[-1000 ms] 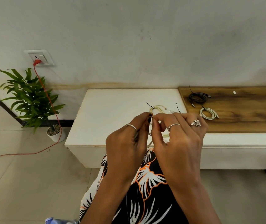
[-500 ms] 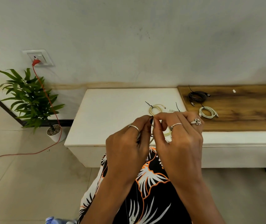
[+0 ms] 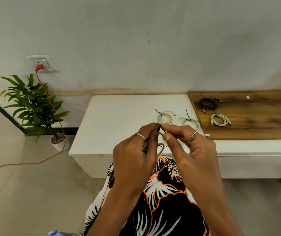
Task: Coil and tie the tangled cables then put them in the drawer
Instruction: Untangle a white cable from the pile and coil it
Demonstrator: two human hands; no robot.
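Head view. Pale wall, tiled floor; low white desk (image 3: 119,123) against the wall, a wooden panel (image 3: 259,120) on its right part. Left hand (image 3: 136,150) and right hand (image 3: 187,145) raised together over the desk's front edge, fingertips pinching a thin black tie (image 3: 162,129) around a pale cable (image 3: 161,147) held between them; cable mostly hidden by the fingers. On the white top behind: two tied cream coils (image 3: 165,117), (image 3: 191,123). On the wood: a black coil (image 3: 208,102) and, nearer, a white coil (image 3: 220,120). Far left: potted plant (image 3: 34,106), wall socket (image 3: 41,63), red cord (image 3: 51,103) trailing to the floor
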